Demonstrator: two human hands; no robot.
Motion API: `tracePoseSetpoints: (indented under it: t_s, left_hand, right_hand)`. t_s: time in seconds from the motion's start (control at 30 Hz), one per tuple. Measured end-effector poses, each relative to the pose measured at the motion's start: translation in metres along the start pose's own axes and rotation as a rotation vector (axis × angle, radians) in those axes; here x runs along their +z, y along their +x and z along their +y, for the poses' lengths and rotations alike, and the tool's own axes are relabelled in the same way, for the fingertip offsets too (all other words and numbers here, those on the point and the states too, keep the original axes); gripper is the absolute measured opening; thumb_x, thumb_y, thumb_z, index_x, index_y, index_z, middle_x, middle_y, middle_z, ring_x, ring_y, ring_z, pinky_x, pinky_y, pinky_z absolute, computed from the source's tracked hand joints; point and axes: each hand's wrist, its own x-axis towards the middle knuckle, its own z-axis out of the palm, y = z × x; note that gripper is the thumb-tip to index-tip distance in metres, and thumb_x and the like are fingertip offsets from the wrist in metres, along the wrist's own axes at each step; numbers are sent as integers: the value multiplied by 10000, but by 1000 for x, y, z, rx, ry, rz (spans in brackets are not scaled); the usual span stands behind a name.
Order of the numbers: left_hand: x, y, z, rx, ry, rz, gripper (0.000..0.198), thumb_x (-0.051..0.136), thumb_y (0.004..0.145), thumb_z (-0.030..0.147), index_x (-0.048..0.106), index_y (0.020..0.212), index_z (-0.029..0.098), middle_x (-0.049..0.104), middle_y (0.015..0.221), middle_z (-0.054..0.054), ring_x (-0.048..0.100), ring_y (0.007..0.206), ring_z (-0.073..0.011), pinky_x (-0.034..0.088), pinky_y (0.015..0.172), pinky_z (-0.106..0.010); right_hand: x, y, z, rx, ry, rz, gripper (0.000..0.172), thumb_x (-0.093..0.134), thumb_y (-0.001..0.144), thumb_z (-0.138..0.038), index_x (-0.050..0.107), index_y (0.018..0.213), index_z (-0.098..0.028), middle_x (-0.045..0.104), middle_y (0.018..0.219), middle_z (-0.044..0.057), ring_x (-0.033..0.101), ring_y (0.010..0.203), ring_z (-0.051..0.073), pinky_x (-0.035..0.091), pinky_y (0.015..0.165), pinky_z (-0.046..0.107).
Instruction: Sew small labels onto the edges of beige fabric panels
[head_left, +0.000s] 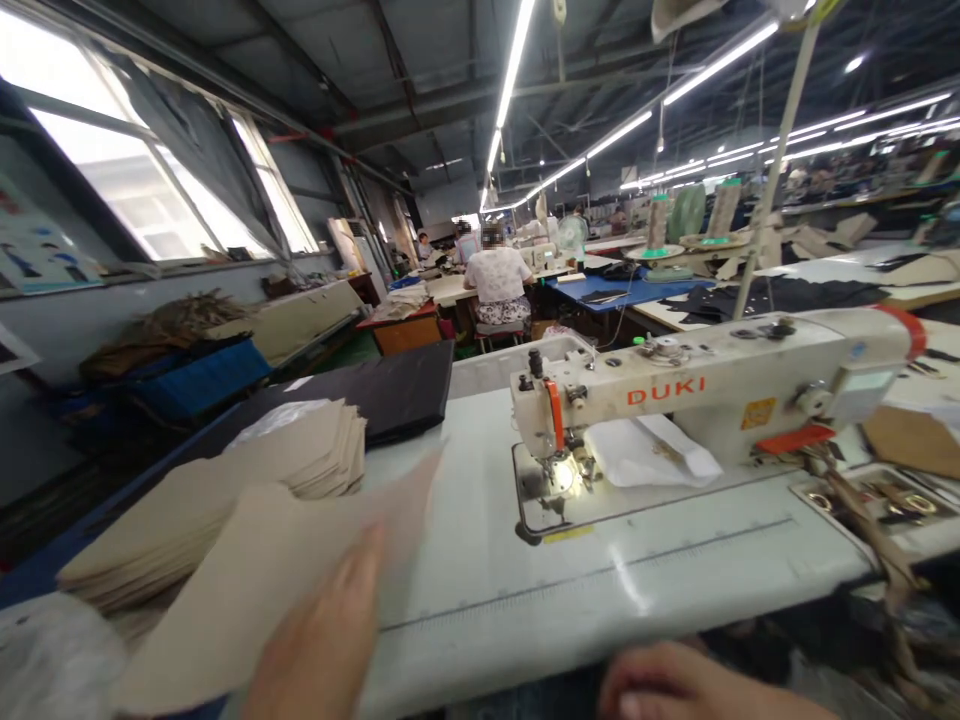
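At the lower left, my left hand point(322, 625) grips a beige fabric panel point(247, 570), its fingers smeared by motion. The panel's far right corner lifts in a blur above the pale sewing table point(465, 590). Behind and left of it lies a stack of similar beige panels point(285, 455), topped by clear plastic. My right hand point(667, 680) is low at the table's front edge, its fingers curled; the frame's bottom cuts it off, so anything in it is hidden. A sewing machine point(720, 385) stands beyond, its needle area point(559, 480) lit.
Folded black material point(390, 390) lies behind the stack. White material point(649, 450) rests under the machine arm. Crumpled clear plastic point(56, 655) sits at the lower left. A metal pole point(780, 160) rises behind the machine. A seated person point(499, 275) is further back.
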Motion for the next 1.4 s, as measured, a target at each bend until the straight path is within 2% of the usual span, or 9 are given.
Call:
tracePoseSetpoints:
  t_s: [0.07,0.17,0.3,0.53,0.7,0.83,1.07,1.17,1.4]
  left_hand:
    - [28,-24,36,147,-85,13,700,282,768,14,267,1453,158,616,1221,-111,673,928,-217,562,765,-296]
    - [62,-40,76,272,-149,82,801,280,744,-26,57,1489,167,642,1180,-92,673,935,-197,550,779,-271]
    - [83,-33,98,359,-146,199,731,278,799,23,35,1483,106,641,1171,-132,651,992,-227,547,789,-307]
    - [95,-21,108,364,-190,225,579,276,827,80,330,1403,86,595,1232,-168,602,1084,-251,520,849,-344]
    - [91,-16,117,376,-189,199,464,318,852,156,487,1273,62,590,1230,-184,575,1122,-265,505,880,-353]
    - [84,-15,123,368,-179,202,443,321,890,239,512,1240,45,587,1226,-202,560,1138,-282,502,883,-377]
    - [82,-21,134,314,-193,190,504,315,934,365,452,1305,52,569,1259,-188,537,1168,-289,504,882,-397]
    - [82,-22,137,314,-235,191,527,344,931,387,423,1335,57,543,1293,-185,512,1198,-296,492,902,-405]
    - [74,-17,141,253,-278,131,520,370,920,466,528,1236,85,571,1267,-162,563,1133,-274,518,879,-388]
  right_hand:
    - [-7,11,-14,-65,194,-35,628,350,872,-676,621,1173,-196,628,1144,116,572,1116,232,430,960,385]
    - [-15,29,-30,-227,843,-200,648,379,889,-641,574,1224,-121,546,1285,152,486,1231,222,341,1039,353]
    - [-17,40,-31,-216,1158,-227,617,439,888,-605,559,1217,-96,483,1358,151,461,1255,210,344,1035,317]
    - [-15,41,-17,-220,1276,-195,630,459,887,-581,523,1254,-74,475,1365,153,476,1241,220,370,1009,313]
    - [-16,41,-15,-244,1290,-189,635,486,872,-583,524,1258,-80,503,1341,146,487,1230,215,364,1014,314]
    - [-13,42,-19,-255,1316,-144,607,435,904,-568,529,1253,-82,508,1338,142,489,1230,206,353,1025,310]
    - [-3,46,-34,-251,1463,226,639,202,960,-581,534,1236,-110,526,1334,110,509,1218,163,303,1083,288]
    - [-2,45,-37,-247,1479,272,628,238,951,-592,536,1226,-112,543,1317,106,520,1210,164,288,1100,291]
    - [-2,47,-33,-239,1396,278,643,205,939,-612,564,1184,-139,556,1309,95,513,1220,159,271,1124,305]
